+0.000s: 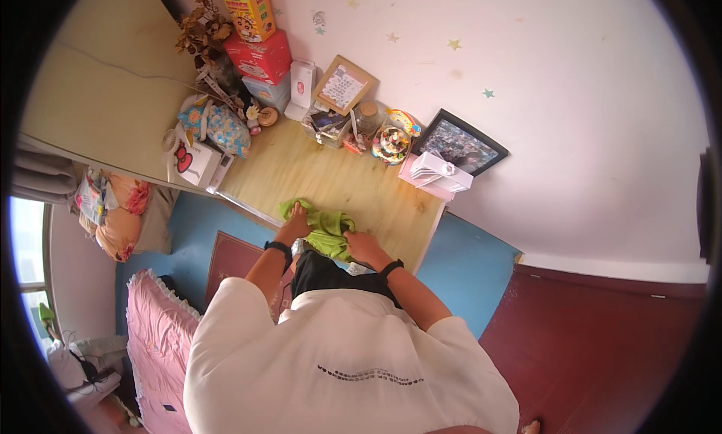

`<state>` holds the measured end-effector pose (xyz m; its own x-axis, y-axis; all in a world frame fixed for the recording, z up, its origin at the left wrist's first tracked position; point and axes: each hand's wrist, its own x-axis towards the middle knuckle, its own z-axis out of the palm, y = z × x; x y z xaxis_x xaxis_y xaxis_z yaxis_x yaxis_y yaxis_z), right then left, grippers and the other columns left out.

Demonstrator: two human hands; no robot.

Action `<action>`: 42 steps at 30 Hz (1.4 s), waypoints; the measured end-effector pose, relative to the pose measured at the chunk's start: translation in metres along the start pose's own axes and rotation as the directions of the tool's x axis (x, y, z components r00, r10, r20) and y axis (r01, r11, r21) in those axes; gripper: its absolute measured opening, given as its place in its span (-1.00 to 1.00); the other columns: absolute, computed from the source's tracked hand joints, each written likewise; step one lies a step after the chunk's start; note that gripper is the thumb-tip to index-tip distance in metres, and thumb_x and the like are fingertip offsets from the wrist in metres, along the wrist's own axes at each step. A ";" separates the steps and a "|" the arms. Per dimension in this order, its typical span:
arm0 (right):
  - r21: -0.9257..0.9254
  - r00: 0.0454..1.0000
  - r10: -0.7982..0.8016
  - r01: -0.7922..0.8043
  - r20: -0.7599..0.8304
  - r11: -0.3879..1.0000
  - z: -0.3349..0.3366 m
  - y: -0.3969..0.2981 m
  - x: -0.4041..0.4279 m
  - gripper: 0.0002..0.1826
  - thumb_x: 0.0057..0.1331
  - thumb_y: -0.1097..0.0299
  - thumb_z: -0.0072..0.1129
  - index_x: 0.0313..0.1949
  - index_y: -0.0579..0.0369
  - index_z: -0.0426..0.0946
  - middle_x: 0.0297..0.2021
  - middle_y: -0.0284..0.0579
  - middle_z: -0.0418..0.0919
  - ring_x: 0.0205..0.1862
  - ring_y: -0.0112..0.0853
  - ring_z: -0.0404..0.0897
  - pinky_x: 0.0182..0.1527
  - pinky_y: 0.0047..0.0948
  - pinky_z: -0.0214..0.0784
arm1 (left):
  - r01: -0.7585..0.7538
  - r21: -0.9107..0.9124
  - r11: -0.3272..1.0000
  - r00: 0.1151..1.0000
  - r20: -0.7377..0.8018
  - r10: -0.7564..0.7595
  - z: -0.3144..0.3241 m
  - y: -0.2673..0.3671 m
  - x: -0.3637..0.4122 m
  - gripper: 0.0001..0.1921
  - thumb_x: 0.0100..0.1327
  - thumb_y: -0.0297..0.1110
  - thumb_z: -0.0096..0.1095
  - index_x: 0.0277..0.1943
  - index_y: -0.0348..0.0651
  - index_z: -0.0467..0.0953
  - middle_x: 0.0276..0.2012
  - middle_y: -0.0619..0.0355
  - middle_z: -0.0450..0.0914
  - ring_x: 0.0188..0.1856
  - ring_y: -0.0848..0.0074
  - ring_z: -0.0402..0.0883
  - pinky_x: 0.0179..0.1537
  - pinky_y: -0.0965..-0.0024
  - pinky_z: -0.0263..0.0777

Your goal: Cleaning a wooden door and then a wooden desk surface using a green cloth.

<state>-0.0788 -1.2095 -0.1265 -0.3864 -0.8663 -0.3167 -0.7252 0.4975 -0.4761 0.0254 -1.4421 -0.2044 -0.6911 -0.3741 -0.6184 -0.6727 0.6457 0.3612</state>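
Observation:
A crumpled green cloth (324,226) lies bunched at the front edge of a light wooden desktop (316,177). My left hand (295,224) grips its left part, fingers pressed into the fabric. On the other side my right hand (362,246) holds the cloth's right end, thumb and fingers closed on a fold. Part of the cloth hangs near the desk edge in front of my black shorts (321,273). Each wrist wears a dark band.
Along the wall stand a black-framed picture (462,143), a pink-and-white stand (437,174), a decorated round ornament (390,144), a glass jar with a cork lid (369,118), a wooden frame (344,85) and stacked boxes (259,56). A white box with a red bow (194,163) sits at left.

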 end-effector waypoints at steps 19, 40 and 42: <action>0.127 0.607 0.792 -0.782 -0.061 0.610 0.048 -0.049 0.020 -0.69 0.18 0.14 0.00 -0.35 0.05 0.64 -0.33 0.07 0.66 -0.26 0.00 0.66 -0.25 -0.02 0.49 | -0.559 0.555 0.615 0.816 0.499 0.292 -0.033 0.020 -0.034 -0.25 -0.01 -0.22 0.35 0.29 -0.17 0.27 0.33 -0.26 0.21 0.36 -0.46 -0.07 0.16 -0.56 -0.05; 0.081 0.982 0.163 -0.156 -0.096 0.984 0.059 -0.217 0.242 -0.66 0.10 0.37 0.13 -0.11 0.13 0.40 -0.14 0.04 0.52 -0.10 -0.04 0.57 -0.16 -0.06 0.46 | -0.149 0.024 0.989 0.989 0.027 0.149 -0.169 -0.207 0.004 -0.56 0.04 -0.30 0.22 0.03 -0.19 0.47 -0.10 -0.20 0.58 0.00 -0.03 0.55 0.01 0.05 0.45; 0.184 0.967 0.256 -0.254 0.013 0.950 0.044 -0.201 0.237 -0.63 0.11 0.38 0.11 -0.07 0.16 0.37 -0.12 0.10 0.52 -0.05 0.01 0.55 -0.11 -0.03 0.45 | -0.220 0.063 0.973 0.969 -0.105 0.226 -0.159 -0.199 0.014 -0.56 0.05 -0.34 0.20 0.04 -0.23 0.45 -0.06 -0.24 0.51 0.01 -0.07 0.50 0.03 0.03 0.41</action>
<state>0.0002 -1.5133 -0.1417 -0.5516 -0.7095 -0.4386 -0.4859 0.7007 -0.5223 0.1077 -1.6817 -0.1737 -0.8489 -0.2861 -0.4444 -0.4861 0.7529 0.4437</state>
